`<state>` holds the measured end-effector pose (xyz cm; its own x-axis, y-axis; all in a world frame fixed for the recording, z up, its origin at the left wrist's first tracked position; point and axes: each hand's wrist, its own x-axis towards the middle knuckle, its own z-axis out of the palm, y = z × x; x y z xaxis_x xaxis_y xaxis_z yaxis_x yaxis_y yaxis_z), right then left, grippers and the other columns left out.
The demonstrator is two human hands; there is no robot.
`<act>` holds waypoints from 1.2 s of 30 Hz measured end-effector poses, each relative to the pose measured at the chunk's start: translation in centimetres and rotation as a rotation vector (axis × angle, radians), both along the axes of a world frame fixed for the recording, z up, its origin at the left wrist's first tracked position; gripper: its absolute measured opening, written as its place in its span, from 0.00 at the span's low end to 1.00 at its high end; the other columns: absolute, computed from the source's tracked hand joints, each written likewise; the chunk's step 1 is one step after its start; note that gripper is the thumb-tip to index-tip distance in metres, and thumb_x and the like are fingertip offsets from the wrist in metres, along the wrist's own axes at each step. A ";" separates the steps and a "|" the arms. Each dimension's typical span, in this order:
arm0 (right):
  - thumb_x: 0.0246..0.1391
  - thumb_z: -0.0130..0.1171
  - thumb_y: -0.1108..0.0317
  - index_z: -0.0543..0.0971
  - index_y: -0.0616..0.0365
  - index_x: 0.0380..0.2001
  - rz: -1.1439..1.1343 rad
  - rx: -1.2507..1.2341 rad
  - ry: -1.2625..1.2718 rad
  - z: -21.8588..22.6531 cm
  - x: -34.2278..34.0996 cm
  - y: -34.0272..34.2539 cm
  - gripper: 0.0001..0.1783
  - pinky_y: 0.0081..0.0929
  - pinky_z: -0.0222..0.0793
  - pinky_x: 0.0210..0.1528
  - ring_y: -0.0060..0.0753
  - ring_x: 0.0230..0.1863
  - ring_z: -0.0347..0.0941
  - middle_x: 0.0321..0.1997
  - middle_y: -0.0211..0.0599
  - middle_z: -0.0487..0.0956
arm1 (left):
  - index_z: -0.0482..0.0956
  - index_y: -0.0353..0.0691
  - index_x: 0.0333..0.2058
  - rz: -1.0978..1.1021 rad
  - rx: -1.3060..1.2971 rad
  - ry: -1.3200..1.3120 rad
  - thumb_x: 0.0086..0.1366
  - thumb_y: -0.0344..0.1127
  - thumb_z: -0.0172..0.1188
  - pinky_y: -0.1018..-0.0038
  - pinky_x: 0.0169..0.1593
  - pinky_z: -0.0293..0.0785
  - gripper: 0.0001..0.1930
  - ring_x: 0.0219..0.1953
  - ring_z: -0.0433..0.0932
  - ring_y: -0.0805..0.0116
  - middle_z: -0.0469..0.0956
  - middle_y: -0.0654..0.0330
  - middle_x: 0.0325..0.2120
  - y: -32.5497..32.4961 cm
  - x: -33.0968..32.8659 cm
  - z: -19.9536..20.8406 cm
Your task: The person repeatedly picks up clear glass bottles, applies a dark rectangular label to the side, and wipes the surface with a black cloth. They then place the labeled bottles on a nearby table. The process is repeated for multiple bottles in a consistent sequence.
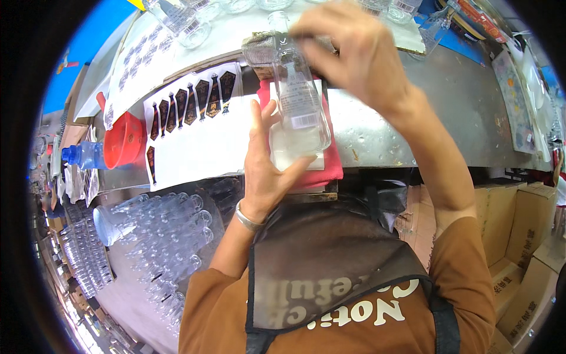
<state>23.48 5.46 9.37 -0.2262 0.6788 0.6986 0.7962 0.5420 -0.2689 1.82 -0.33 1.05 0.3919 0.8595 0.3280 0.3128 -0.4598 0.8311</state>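
Observation:
A clear glass bottle [298, 100] with small print and a barcode label lies in front of me, neck pointing away. Its upper part rests by a wrapped block [259, 52], its base over a white pad on a red cloth [333, 159]. My left hand [265, 168] holds the lower end, fingers along the left side and thumb across the base. Blurred by motion, my right hand [359, 56] is beside the bottle's neck; whether its fingers touch the glass, I cannot tell. To the left lies a sheet of dark, tie-shaped labels [190, 103].
A red plastic container [125, 140] and a blue-capped bottle [88, 154] stand at the left. More glass bottles [183, 26] sit along the far side, beside another label sheet [138, 62]. Many bottles [162, 236] stand below left. Cardboard boxes [510, 236] are at the lower right.

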 end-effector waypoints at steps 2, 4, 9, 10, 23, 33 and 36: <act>0.46 0.67 0.69 0.80 0.54 0.32 0.298 -0.113 -0.036 -1.2 -2.0 -3.7 0.09 0.37 0.76 0.40 0.42 0.38 0.78 0.32 0.39 0.79 | 0.41 0.30 0.72 -0.013 -0.024 -0.029 0.49 0.31 0.76 0.65 0.59 0.72 0.60 0.58 0.74 0.53 0.70 0.42 0.60 0.1 -0.4 -0.3; 0.46 0.68 0.68 0.77 0.53 0.29 0.494 -0.316 -0.015 -0.3 -2.9 -6.4 0.09 0.38 0.76 0.38 0.41 0.33 0.78 0.26 0.40 0.75 | 0.42 0.30 0.72 -0.045 -0.062 -0.117 0.49 0.32 0.77 0.64 0.60 0.72 0.60 0.59 0.73 0.53 0.65 0.40 0.64 -0.2 -0.3 -0.9; 0.42 0.67 0.71 0.84 0.54 0.34 0.126 -0.195 0.258 -2.5 1.9 -0.4 0.12 0.32 0.76 0.41 0.37 0.36 0.78 0.39 0.38 0.82 | 0.41 0.29 0.72 -0.017 -0.011 0.004 0.50 0.31 0.76 0.63 0.62 0.70 0.60 0.62 0.72 0.51 0.62 0.40 0.66 0.1 0.0 0.1; 0.41 0.68 0.72 0.84 0.54 0.35 0.226 -0.148 0.209 -3.0 1.0 -2.2 0.13 0.32 0.76 0.42 0.38 0.37 0.78 0.39 0.37 0.82 | 0.41 0.30 0.72 -0.017 -0.034 -0.005 0.50 0.31 0.76 0.62 0.63 0.69 0.60 0.62 0.71 0.51 0.62 0.41 0.66 0.0 -0.3 -0.1; 0.44 0.66 0.74 0.83 0.58 0.38 0.353 -0.395 0.458 -5.6 1.3 -11.2 0.14 0.32 0.76 0.46 0.42 0.41 0.80 0.39 0.41 0.83 | 0.42 0.29 0.72 -0.075 -0.053 -0.009 0.52 0.30 0.73 0.62 0.66 0.65 0.56 0.65 0.67 0.49 0.60 0.40 0.67 0.0 -0.6 -1.5; 0.53 0.66 0.61 0.82 0.59 0.48 -0.247 -0.451 -0.077 -10.3 3.0 -13.7 0.20 0.41 0.71 0.56 0.50 0.51 0.75 0.51 0.44 0.81 | 0.43 0.29 0.72 -0.041 -0.035 -0.037 0.53 0.32 0.74 0.60 0.67 0.63 0.56 0.67 0.65 0.51 0.60 0.40 0.67 -0.7 -1.6 0.5; 0.55 0.64 0.68 0.82 0.60 0.48 -0.108 -0.388 0.127 -5.8 3.4 -13.9 0.17 0.37 0.72 0.53 0.47 0.47 0.77 0.51 0.46 0.81 | 0.51 0.32 0.71 0.079 -0.070 -0.082 0.57 0.32 0.71 0.62 0.66 0.64 0.48 0.65 0.68 0.53 0.63 0.44 0.66 -0.8 -3.8 -0.7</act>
